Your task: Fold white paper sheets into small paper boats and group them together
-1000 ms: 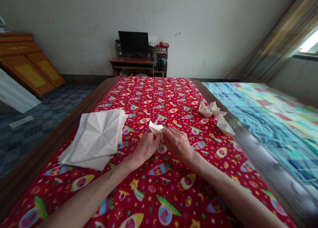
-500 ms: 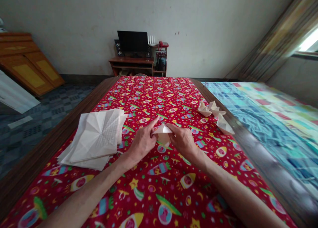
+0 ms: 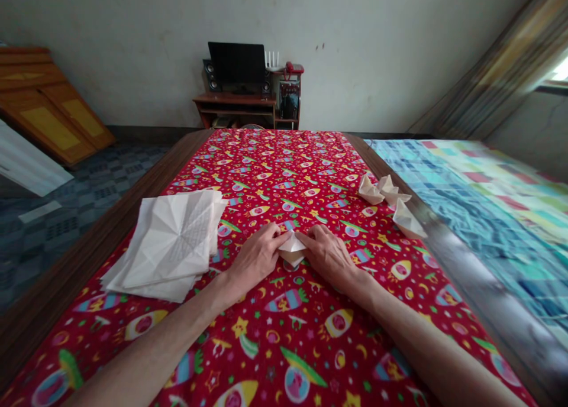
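Observation:
Between my two hands is a small folded piece of white paper (image 3: 293, 253), low over the red patterned cloth (image 3: 275, 348). My left hand (image 3: 260, 250) pinches its left side, fingers curled in. On the right side, my right hand (image 3: 328, 253) grips it the same way, thumb towards the middle. The paper comes to a point at the top and at the bottom; parts of its edges are hidden by my fingers. To my left lies a stack of creased paper sheets (image 3: 173, 241). Several folded paper boats (image 3: 408, 219) sit at the right edge of the cloth.
The cloth covers a long table with a dark wooden rim (image 3: 146, 179). A bed with a blue checked sheet (image 3: 465, 229) adjoins on the right. Beyond the far end stands a desk with a monitor (image 3: 237, 64). An orange wooden cabinet (image 3: 53, 114) is at the left.
My left index finger, stretched out before, is now curled in against the paper. Both hands have drawn slightly closer together, and the paper sits a little lower. The head view has shifted slightly.

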### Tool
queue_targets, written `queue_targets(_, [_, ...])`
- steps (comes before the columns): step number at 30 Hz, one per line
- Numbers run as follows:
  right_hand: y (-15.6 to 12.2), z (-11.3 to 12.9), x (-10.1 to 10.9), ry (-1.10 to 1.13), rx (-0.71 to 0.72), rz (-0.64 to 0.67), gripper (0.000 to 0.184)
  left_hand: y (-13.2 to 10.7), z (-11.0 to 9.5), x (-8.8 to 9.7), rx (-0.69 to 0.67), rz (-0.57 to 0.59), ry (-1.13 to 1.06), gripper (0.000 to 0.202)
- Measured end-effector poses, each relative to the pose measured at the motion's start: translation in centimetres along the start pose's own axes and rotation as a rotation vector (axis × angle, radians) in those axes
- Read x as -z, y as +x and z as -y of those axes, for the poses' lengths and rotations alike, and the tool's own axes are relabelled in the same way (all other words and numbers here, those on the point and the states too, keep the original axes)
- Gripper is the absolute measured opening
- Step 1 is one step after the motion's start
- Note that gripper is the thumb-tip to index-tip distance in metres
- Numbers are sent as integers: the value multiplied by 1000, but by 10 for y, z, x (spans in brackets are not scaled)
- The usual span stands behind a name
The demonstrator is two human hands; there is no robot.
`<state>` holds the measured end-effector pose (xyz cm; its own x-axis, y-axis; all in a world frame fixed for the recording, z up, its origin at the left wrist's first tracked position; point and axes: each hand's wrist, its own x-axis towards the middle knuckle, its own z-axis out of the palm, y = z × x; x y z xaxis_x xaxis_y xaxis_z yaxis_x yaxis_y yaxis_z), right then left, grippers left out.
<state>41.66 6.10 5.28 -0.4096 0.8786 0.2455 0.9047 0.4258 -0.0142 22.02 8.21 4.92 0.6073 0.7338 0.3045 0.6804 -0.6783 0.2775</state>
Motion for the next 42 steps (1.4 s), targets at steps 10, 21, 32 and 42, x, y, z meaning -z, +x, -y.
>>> queue_targets(10, [-1, -4, -6, -11, 59, -9, 27, 12, 4, 5, -76, 140, 185, 47])
queue_targets(21, [-4, -3, -4, -27, 100, -67, 25, -7, 9, 0, -113, 2, 53, 29])
queue_targets(32, [-16, -3, -5, 98, 319, -225, 17, -7, 9, -1, -108, -14, 26, 22])
queue_targets(42, [-11, -10, -13, 247, 276, -216, 19, -12, 1, 1, -291, -88, 193, 16])
